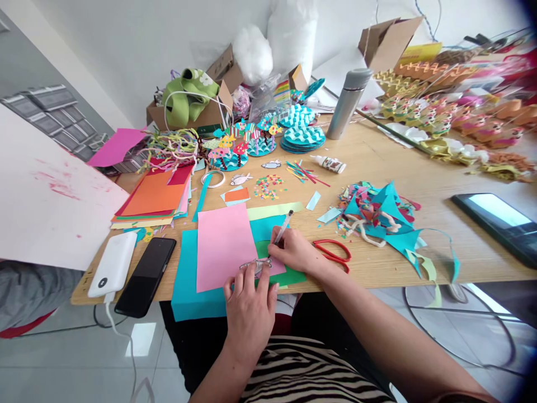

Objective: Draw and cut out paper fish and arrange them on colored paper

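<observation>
My right hand [297, 251] grips a clear-barrelled pen [286, 225], its tip down by a small grey-and-white fish cutout [248, 265]. With fingers stretched out flat, my left hand [250, 316] presses that cutout onto pink paper [222, 238]; its fingers hide part of the shape. Beneath the pink paper lie a larger turquoise sheet [191, 288], which overhangs the table's front edge, and a green sheet [293, 276]. Red-handled scissors [342, 253] rest just right of my right hand.
Left are coloured paper sheets [153, 193], a black phone [146, 277] and a white power bank [113, 263]. Behind lie a glue bottle [331, 164], paper fish decorations [229, 154] and a steel flask [349, 103]. Paper scraps [384, 212] and a dark-framed device [501, 226] lie right.
</observation>
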The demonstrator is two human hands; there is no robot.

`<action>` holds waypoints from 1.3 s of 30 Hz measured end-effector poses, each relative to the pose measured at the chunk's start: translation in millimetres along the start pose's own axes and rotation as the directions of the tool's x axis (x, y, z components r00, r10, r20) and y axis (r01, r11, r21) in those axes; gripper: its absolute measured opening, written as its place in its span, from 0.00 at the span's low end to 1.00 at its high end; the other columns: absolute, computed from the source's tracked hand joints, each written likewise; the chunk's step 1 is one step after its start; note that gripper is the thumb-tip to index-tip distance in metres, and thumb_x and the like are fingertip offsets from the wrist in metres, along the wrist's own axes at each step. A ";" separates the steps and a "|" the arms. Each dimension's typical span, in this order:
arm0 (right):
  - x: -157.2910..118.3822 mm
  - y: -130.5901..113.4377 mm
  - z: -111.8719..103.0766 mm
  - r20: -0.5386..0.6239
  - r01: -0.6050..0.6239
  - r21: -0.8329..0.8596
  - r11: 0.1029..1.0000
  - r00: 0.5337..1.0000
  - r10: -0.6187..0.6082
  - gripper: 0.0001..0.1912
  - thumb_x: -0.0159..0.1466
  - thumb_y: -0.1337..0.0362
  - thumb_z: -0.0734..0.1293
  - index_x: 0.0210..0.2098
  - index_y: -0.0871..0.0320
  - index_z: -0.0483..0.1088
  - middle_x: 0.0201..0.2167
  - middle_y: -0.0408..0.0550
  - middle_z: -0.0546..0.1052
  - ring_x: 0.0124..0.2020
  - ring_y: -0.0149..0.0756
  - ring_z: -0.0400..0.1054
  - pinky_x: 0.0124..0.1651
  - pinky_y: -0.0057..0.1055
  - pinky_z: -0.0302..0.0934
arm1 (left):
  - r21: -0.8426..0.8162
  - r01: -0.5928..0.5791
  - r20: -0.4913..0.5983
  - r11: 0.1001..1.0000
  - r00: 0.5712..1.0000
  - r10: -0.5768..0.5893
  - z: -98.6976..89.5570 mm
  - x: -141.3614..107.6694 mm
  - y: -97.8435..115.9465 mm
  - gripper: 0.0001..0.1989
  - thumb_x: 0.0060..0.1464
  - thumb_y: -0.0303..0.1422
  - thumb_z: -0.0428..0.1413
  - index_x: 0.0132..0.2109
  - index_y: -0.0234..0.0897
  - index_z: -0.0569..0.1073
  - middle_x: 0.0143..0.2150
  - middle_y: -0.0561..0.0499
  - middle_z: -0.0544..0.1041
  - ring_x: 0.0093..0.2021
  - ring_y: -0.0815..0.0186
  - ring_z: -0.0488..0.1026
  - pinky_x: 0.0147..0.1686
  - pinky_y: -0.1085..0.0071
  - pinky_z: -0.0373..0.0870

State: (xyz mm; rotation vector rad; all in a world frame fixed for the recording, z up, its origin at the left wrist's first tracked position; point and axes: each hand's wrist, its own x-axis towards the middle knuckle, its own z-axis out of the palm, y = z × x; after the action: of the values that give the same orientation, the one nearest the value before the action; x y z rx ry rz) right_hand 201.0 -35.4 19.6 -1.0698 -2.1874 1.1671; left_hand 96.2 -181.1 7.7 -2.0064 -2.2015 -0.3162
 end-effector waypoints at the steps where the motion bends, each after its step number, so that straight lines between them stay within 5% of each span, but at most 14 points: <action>1: 0.0 -0.3 0.0 -0.003 -0.002 -0.003 1.000 1.000 0.002 0.06 0.53 0.70 0.63 0.23 0.56 0.60 0.16 0.36 0.62 0.18 0.26 0.55 0.24 0.25 0.48 | -0.003 0.001 0.003 1.000 1.000 -0.001 0.1 -0.1 0.0 0.18 0.63 0.38 0.48 0.58 0.45 0.69 0.55 0.48 0.73 0.51 0.55 0.68 0.46 0.54 0.61; 39: -37.8 2.8 9.3 -0.210 -0.082 0.042 0.996 0.974 0.089 0.06 0.59 0.62 0.63 0.27 0.55 0.63 0.20 0.41 0.71 0.23 0.33 0.65 0.26 0.27 0.55 | -0.016 -0.007 -0.015 1.000 1.000 0.007 -1.7 0.6 -0.9 0.17 0.63 0.36 0.49 0.57 0.44 0.70 0.54 0.45 0.73 0.50 0.56 0.68 0.46 0.57 0.61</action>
State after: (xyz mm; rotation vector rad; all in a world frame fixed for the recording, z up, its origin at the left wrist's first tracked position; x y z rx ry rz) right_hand 218.9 -69.2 11.4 -1.2255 -1.9698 1.0674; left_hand 95.1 -181.0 9.4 -2.0135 -2.1894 -0.3478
